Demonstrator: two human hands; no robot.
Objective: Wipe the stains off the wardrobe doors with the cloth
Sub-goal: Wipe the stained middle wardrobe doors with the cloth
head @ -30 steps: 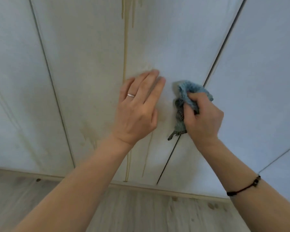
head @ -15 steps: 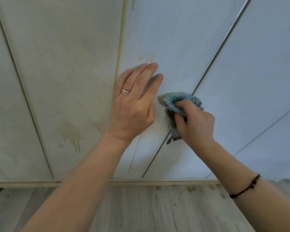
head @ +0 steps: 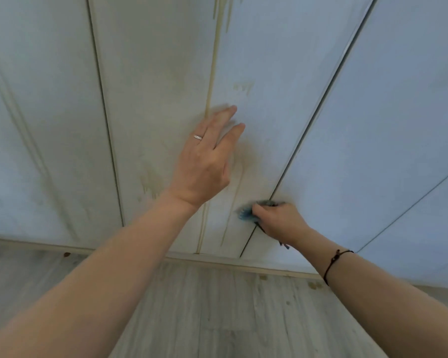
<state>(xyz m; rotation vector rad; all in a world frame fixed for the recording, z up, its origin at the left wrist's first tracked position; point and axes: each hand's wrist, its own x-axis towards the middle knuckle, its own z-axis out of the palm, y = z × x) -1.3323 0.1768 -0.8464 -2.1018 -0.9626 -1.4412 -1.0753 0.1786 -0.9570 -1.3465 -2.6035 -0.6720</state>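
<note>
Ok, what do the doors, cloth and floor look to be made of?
Doors: pale matt panels, probably painted or laminated board; no gloss, and yellowish drips sit on the surface.
Cloth: blue soft fabric, bunched in the right hand; blur hides the weave.
Floor: grey wood-look planks, laminate or vinyl perhaps; grain and knots show.

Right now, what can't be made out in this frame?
All in the head view:
Cloth: mostly hidden under the right hand.
Left hand: fingertips motion-blurred; contact with the door unclear.
Drip stains: tops cut off by the upper edge.
</note>
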